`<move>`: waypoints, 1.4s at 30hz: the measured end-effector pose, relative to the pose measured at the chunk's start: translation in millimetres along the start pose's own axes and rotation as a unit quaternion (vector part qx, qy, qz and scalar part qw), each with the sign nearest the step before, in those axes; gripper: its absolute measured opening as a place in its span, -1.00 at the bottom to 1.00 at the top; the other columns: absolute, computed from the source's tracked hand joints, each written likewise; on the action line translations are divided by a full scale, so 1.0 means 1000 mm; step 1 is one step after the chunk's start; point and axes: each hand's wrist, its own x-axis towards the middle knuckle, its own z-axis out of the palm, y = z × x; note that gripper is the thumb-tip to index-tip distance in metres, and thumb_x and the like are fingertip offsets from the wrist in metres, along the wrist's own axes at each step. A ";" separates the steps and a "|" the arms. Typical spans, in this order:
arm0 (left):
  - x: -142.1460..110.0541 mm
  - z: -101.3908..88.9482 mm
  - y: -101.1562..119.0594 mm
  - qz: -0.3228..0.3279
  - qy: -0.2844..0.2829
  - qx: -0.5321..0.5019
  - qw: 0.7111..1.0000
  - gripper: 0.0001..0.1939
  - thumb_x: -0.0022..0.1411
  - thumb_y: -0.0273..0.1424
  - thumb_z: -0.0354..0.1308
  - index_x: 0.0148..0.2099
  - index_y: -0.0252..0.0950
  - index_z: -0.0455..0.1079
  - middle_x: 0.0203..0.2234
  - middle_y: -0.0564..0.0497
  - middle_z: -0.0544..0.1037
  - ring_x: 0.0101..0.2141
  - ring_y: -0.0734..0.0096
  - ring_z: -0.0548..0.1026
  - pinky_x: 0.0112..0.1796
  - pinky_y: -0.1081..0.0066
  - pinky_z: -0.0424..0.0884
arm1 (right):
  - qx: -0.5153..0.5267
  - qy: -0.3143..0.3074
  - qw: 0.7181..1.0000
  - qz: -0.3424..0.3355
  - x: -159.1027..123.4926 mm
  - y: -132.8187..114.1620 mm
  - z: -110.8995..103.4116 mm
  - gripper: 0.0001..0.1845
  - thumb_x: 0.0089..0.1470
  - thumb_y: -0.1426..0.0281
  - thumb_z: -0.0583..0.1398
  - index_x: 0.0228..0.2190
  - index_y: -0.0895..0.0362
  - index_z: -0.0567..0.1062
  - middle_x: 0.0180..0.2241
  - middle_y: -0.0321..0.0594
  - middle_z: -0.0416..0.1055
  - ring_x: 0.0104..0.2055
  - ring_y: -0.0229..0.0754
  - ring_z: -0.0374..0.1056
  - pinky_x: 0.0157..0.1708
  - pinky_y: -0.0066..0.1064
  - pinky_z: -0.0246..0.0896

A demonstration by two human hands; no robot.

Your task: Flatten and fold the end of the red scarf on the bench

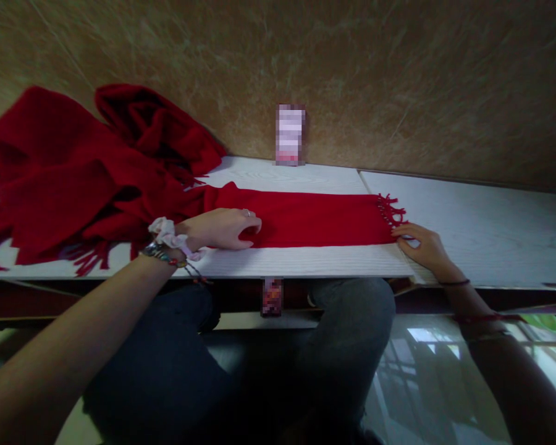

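Left of the one flat red scarf (pixel 306 219), we see one heap of red cloth (pixel 88 167); over the scarf's left part, our left hand (pixel 225 228) is half open, thumb and fingers a little apart, touching it. One blurred upright card (pixel 290 135) stands behind the scarf. At its fringed right end, our right hand (pixel 421 246) curls narrowly, touching the near corner; we cannot tell whether it pinches

Red scarf (pixel 315 219) matt soft cloth; tabletop (pixel 482 228) white wood-grain, smooth; wall (pixel 189 74) marbled, low sheen.
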 end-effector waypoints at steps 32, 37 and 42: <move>-0.004 0.009 -0.015 0.001 -0.009 -0.008 1.000 -0.77 0.06 -0.47 -0.05 -0.29 -0.23 0.41 -0.36 0.02 0.47 -0.34 0.41 0.40 -0.30 0.45 0.28 | 0.005 -0.033 0.999 0.016 -0.001 -0.007 -0.005 -0.82 0.04 0.34 0.12 -0.42 0.06 0.53 -0.38 -0.19 0.48 -0.31 -0.13 0.41 -0.26 -0.22 0.37; -0.004 0.010 -0.014 -0.015 -0.011 0.008 1.000 -0.75 0.08 -0.46 -0.06 -0.24 -0.25 0.40 -0.33 0.02 0.48 -0.32 0.41 0.40 -0.30 0.47 0.28 | 0.010 -0.033 0.999 0.014 -0.002 -0.006 -0.006 -0.82 0.04 0.34 0.13 -0.41 0.08 0.55 -0.37 -0.18 0.47 -0.32 -0.14 0.40 -0.26 -0.23 0.36; -0.008 0.004 -0.016 -0.020 0.008 0.006 1.000 -0.75 0.10 -0.43 -0.07 -0.24 -0.26 0.40 -0.31 0.01 0.47 -0.30 0.40 0.40 -0.27 0.45 0.28 | 0.019 -0.030 0.999 0.012 -0.003 -0.005 -0.006 -0.81 0.05 0.33 0.13 -0.42 0.08 0.56 -0.37 -0.18 0.46 -0.32 -0.16 0.40 -0.26 -0.25 0.36</move>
